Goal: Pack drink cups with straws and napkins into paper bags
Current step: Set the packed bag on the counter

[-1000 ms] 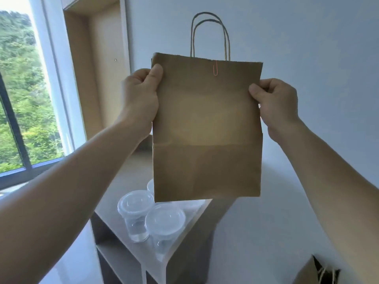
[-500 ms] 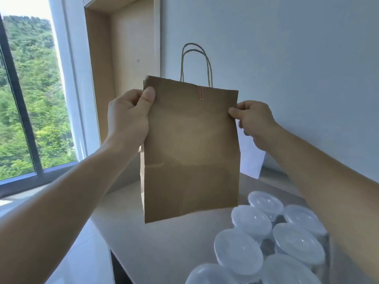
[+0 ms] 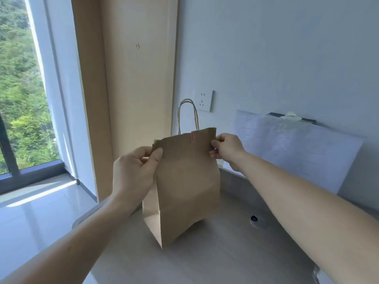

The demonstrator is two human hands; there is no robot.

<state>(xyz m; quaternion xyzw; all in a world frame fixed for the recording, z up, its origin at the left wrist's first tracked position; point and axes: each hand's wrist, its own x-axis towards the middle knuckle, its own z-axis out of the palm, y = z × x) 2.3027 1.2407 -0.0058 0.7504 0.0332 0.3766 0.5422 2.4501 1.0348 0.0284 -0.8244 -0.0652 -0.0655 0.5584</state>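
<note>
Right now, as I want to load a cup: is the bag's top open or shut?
Shut. A red clip holds the top edges of the bag together.

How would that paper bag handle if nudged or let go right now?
Probably light: fingertip pinches from the left hand and right hand steady the paper bag. Likely floppy: thin creased walls. Tall and narrow on the counter, it may tip easily.
</note>
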